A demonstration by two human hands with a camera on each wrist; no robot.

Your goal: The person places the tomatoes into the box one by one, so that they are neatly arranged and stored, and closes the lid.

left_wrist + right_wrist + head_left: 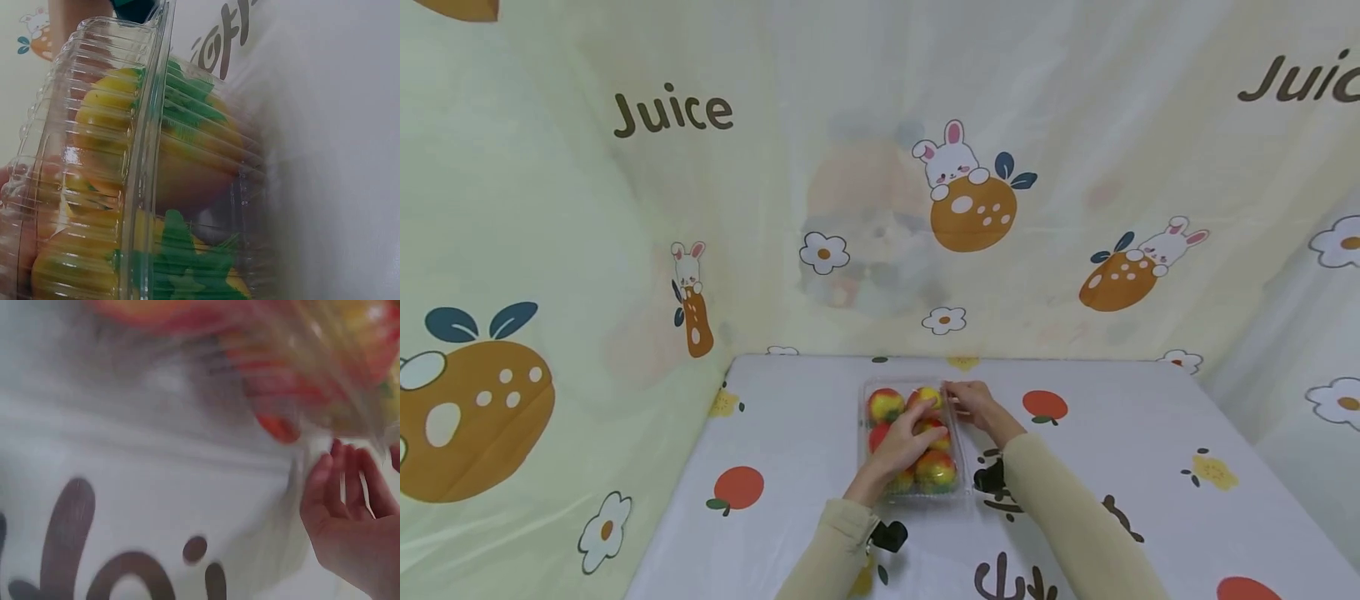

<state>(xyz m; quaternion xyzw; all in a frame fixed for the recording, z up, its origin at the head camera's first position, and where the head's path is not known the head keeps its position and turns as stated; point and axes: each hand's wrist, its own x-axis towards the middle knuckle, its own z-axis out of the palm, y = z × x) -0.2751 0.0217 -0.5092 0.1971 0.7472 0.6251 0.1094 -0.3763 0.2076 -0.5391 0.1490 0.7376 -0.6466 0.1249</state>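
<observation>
A clear plastic fruit box (917,498), its ribbed rim (142,187) close up in the left wrist view, stands lengthwise on the table. Several red-and-yellow fruits (936,472) show through its lid, some with green leaves (190,100). My left hand (901,446) rests on top of the lid with its fingers stretched across to the right, hiding part of the fruit. At the far right corner, my right hand (977,407) pinches the box's edge. In the right wrist view that hand's fingers (322,484) meet the blurred plastic edge from below.
The table (797,433) wears a white cloth printed with fruit and lettering. Cream curtains (775,192) with bunnies, oranges and flowers rise behind it and at both sides. Black wrist devices (891,536) sit at both sleeves.
</observation>
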